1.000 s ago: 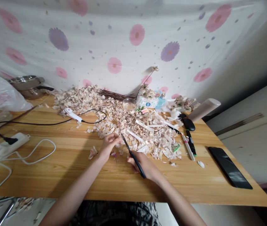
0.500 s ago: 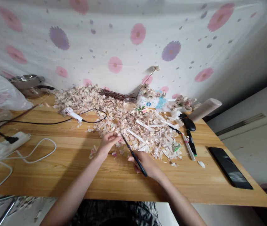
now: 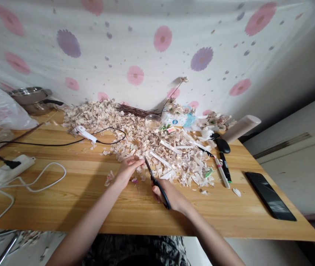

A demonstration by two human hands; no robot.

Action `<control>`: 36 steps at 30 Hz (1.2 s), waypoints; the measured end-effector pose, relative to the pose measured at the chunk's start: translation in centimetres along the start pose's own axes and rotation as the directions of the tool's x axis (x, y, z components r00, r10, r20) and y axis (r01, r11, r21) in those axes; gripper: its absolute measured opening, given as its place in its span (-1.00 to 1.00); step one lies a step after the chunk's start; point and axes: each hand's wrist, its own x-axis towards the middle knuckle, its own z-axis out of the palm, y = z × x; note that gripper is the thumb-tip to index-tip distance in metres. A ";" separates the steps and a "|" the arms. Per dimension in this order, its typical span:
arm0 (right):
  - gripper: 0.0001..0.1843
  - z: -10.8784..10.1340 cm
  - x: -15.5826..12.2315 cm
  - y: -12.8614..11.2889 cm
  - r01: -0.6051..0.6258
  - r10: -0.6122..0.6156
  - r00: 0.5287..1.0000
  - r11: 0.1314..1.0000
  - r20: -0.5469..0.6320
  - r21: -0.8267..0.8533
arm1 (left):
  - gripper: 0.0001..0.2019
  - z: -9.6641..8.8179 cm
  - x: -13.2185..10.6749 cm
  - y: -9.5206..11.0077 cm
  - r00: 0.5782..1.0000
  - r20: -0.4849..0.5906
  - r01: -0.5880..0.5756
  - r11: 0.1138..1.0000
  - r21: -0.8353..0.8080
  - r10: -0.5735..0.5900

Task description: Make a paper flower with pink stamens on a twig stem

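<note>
Black-handled scissors (image 3: 160, 186) are gripped in my right hand (image 3: 171, 194), blades pointing up and left. Their tips reach close to the fingertips of my left hand (image 3: 128, 170). The left thumb and fingers are pinched together, and whatever they hold is too small to make out. Beyond both hands spreads a large heap of pale pinkish petal-like scraps (image 3: 143, 142). White paper strips (image 3: 160, 159) lie on top of the heap. A few loose scraps (image 3: 109, 178) rest on the wooden table (image 3: 91, 207) beside my left wrist.
Brown thin stems (image 3: 136, 111), a clear round dish (image 3: 153, 122) and a tissue pack (image 3: 176, 118) stand behind the heap. To the right are pens (image 3: 222, 173) and a phone (image 3: 270, 195). A white device (image 3: 85, 133), cables and a power strip (image 3: 13, 171) lie left.
The scissors have turned slightly in my right hand, so a handle loop shows more. My left hand stays pinched in nearly the same place.
</note>
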 end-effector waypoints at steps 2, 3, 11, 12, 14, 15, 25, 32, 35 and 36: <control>-0.21 0.0 -0.1 -0.3 0.030 -0.030 1.000 0.999 0.001 -0.020 | -0.85 -0.1 0.0 -0.1 1.000 0.015 -0.004 1.000 0.006 0.004; -0.21 0.0 -0.1 -0.4 0.039 -0.039 0.999 0.999 0.000 -0.027 | -0.85 -0.1 0.0 -0.2 1.000 0.024 -0.005 1.000 0.011 0.005; -0.22 0.2 0.2 -0.1 0.074 -0.075 0.997 0.997 -0.027 -0.032 | -0.85 -0.1 -0.3 -0.5 0.996 0.084 0.022 0.998 0.052 -0.026; -0.22 0.2 0.2 0.0 0.073 -0.074 0.997 0.997 -0.030 -0.030 | -0.85 0.0 -0.3 -0.6 0.996 0.089 0.026 0.998 0.056 -0.031; -0.22 0.1 0.1 0.0 0.070 -0.071 0.997 0.997 -0.028 -0.023 | -0.85 0.0 -0.3 -0.5 0.994 0.099 0.032 0.998 0.061 -0.038; -0.22 0.0 0.1 0.0 0.066 -0.067 0.997 0.998 -0.025 -0.018 | -0.85 -0.1 -0.3 -0.5 0.994 0.102 0.033 0.997 0.063 -0.039; -0.31 -0.4 -0.2 0.6 -0.028 0.029 1.000 0.999 -0.004 0.043 | -0.83 -0.6 0.0 -0.1 0.988 0.151 0.002 0.993 0.121 -0.020; -0.39 -0.9 -0.1 0.9 -0.106 0.106 0.994 0.994 -0.015 0.015 | -0.82 -0.9 0.1 -0.5 0.983 0.182 -0.052 0.988 0.148 0.025; -0.40 -0.9 -0.1 1.2 -0.125 0.125 0.992 0.992 -0.027 0.005 | -0.81 -0.9 0.2 -0.5 0.985 0.169 -0.064 0.986 0.154 0.038; -0.40 -0.9 -0.1 1.2 -0.126 0.126 0.992 0.992 -0.029 0.004 | -0.81 -0.8 0.2 -0.6 0.986 0.165 -0.067 0.985 0.157 0.041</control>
